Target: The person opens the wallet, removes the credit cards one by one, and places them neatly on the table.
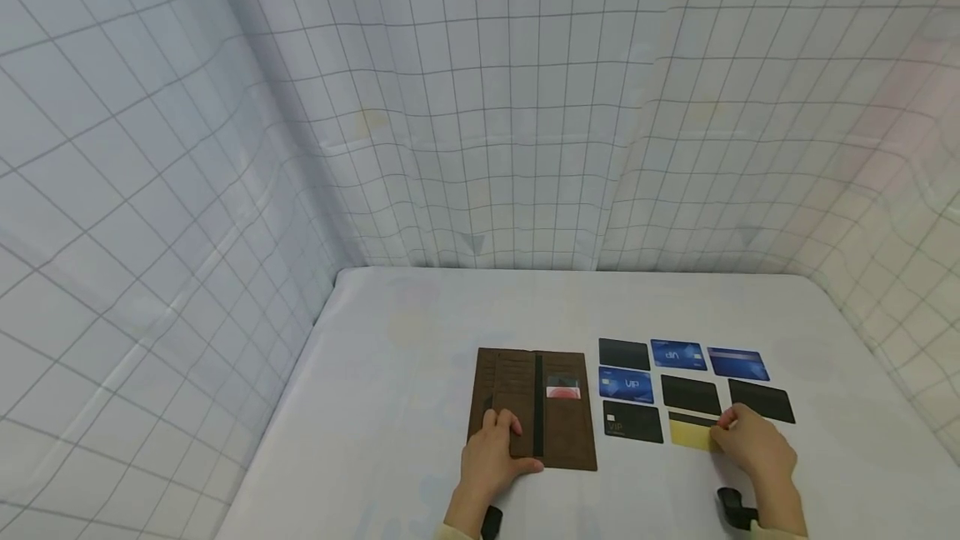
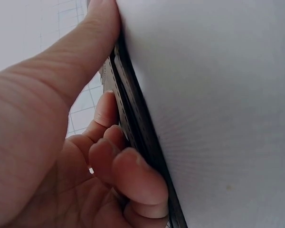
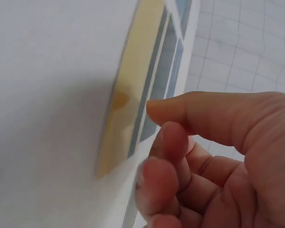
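Observation:
An unfolded brown wallet [image 1: 570, 432] lies on the white table, a red-and-white card [image 1: 564, 392] showing in its right panel. My left hand [image 1: 489, 455] rests on the wallet's lower left part, thumb by the near edge; in the left wrist view bent fingertips touch the wallet [image 2: 128, 102]. Over the right end of a yellow card with a dark stripe [image 1: 688, 433] is my right hand [image 1: 756, 445]. The right wrist view has its thumb and fingers loosely bent close over the yellow card [image 3: 137, 52], with nothing between them.
Several cards lie in rows right of the wallet: a blue VIP card [image 1: 626, 385], a dark VIP card [image 1: 633, 422], plain black cards such as this black card [image 1: 761, 400], and a blue striped card [image 1: 738, 363]. Gridded white curtains [image 1: 480, 107] enclose the table.

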`<move>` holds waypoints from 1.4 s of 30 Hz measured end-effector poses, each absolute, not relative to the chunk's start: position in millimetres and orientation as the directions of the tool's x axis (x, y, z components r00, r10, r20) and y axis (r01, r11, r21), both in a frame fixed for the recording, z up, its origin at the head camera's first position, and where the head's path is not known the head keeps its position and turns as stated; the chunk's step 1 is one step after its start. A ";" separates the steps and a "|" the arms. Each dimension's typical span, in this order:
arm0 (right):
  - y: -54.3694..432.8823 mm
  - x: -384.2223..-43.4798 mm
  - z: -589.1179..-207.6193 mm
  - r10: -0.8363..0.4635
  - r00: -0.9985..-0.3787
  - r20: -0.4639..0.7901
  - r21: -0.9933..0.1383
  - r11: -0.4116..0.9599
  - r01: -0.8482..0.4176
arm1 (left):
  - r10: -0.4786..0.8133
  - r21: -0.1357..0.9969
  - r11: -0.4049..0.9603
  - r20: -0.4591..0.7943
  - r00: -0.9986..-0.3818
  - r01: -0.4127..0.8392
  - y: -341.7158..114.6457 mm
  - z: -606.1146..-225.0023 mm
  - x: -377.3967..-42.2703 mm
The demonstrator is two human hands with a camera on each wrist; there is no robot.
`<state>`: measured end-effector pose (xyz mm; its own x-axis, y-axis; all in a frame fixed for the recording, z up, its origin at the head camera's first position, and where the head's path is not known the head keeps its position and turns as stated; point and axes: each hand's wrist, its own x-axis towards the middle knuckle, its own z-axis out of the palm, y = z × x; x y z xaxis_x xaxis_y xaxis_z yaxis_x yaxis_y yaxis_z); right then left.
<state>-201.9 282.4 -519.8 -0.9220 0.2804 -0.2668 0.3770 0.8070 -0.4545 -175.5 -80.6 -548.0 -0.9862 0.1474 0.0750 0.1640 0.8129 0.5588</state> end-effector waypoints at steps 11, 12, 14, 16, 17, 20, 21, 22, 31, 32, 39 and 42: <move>247.7 -231.1 -507.1 0.062 -0.990 -0.130 -0.523 0.843 0.122 | 0.146 0.563 0.809 0.084 -0.986 0.168 -81.1 -547.7 -175.4; 243.1 -234.5 -506.6 0.038 -0.992 -0.118 -0.535 0.840 0.096 | 0.145 0.560 0.811 0.083 -0.986 0.167 -81.1 -548.0 -175.3; 233.1 -241.1 -507.0 -0.015 -0.995 -0.097 -0.566 0.823 0.043 | 0.144 0.558 0.813 0.087 -0.986 0.168 -81.0 -548.7 -175.1; 222.2 -248.4 -509.4 -0.066 -0.994 -0.086 -0.601 0.799 -0.001 | 0.142 0.555 0.815 0.090 -0.986 0.168 -81.0 -549.3 -175.2; 216.1 -251.9 -510.8 -0.091 -0.992 -0.083 -0.617 0.787 -0.020 | 0.142 0.555 0.814 0.093 -0.985 0.170 -81.0 -549.5 -175.3; 197.7 -261.5 -517.1 -0.160 -0.984 -0.082 -0.647 0.759 -0.069 | 0.143 0.556 0.812 0.101 -0.985 0.175 -80.7 -549.9 -175.6; 191.5 -264.3 -519.4 -0.179 -0.980 -0.085 -0.653 0.753 -0.081 | 0.143 0.557 0.812 0.101 -0.985 0.175 -80.6 -550.0 -175.6; 185.5 -266.7 -521.6 -0.197 -0.977 -0.085 -0.657 0.748 -0.094 | 0.143 0.557 0.812 0.101 -0.985 0.175 -80.5 -550.1 -175.7; 151.0 -277.7 -530.2 -0.237 -0.968 -0.082 -0.662 0.739 -0.125 | 0.144 0.558 0.812 0.093 -0.985 0.171 -80.2 -549.5 -176.8; 149.1 -278.1 -529.8 -0.229 -0.969 -0.090 -0.653 0.748 -0.116 | 0.145 0.561 0.810 0.091 -0.985 0.171 -80.2 -549.1 -176.9; 140.5 -281.7 -527.2 -0.168 -0.972 -0.162 -0.603 0.797 -0.037 | 0.145 0.565 0.809 0.076 -0.986 0.163 -79.9 -546.9 -176.9; 138.4 -283.1 -527.0 -0.148 -0.972 -0.180 -0.594 0.804 -0.012 | 0.147 0.562 0.811 0.078 -0.986 0.165 -80.0 -546.7 -176.5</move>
